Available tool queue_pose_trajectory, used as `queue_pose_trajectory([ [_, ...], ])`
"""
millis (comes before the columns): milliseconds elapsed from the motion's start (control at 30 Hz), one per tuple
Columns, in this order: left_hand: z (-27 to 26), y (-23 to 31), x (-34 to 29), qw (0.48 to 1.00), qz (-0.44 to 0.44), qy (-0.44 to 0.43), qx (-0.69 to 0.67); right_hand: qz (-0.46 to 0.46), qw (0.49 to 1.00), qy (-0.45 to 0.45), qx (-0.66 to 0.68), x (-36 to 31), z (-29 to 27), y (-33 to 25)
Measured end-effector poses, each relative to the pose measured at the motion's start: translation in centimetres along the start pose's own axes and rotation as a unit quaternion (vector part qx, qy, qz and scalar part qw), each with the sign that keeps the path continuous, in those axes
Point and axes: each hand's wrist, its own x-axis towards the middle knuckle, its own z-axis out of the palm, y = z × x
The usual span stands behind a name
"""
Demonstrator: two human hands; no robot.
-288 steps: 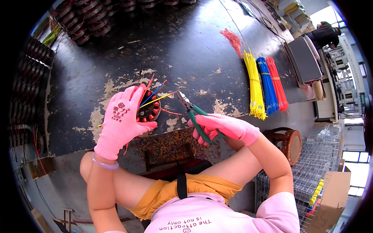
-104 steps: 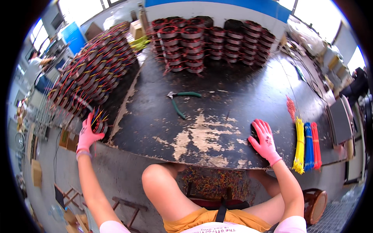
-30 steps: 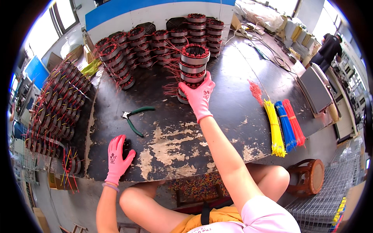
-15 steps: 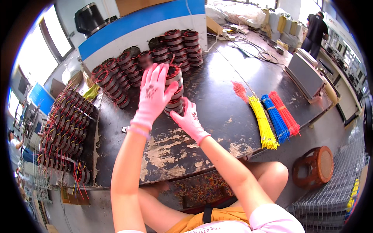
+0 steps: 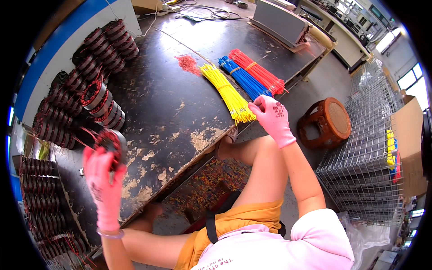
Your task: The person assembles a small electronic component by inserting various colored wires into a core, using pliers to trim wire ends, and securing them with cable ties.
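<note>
My left hand, in a pink glove, grips a wound motor stator at the near left of the table. The stator is a ring with dark red windings and a few red leads sticking out. My right hand, gloved too, is at the near ends of the blue wire bundle and the yellow wire bundle. Its fingers are closed; whatever is between them is hidden. Beyond the blue bundle lies a red wire bundle. A separate stack of stators stands past my left hand.
More stator stacks line the blue-and-white panel. Others fill a rack at the left. Small red scraps lie near the yellow bundle. A grey box sits at the far edge. A wooden stool and wire-mesh cages stand right.
My view has turned right. My left hand has come off the stack toward me with one stator. My right hand has left the stack and reached right to the wire bundles.
</note>
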Motion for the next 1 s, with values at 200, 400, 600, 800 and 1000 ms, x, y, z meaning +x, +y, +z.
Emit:
queue_pose_trajectory([
  [200, 6.0, 3.1, -7.6, 0.992, -0.009, -0.101, -0.077, 0.067, 0.989, -0.097, -0.095, 1.0, 1.1, 0.3],
  [400, 5.2, 4.3, -6.6, 0.986, 0.002, -0.121, -0.112, 0.046, 0.99, -0.055, -0.125, 1.7, 0.3, 0.3],
  [600, 5.7, 5.0, -6.3, 0.99, -0.015, -0.119, -0.08, 0.021, 0.972, -0.065, -0.227, 1.8, -0.4, -0.6],
  [800, 6.5, 4.8, -6.8, 0.989, -0.022, -0.139, -0.051, 0.013, 0.983, -0.069, -0.172, 1.2, -1.4, -0.7],
  [1000, 6.9, 5.0, -6.8, 0.991, -0.018, -0.122, -0.056, 0.04, 0.977, -0.127, -0.167, 3.3, 0.1, 0.3],
])
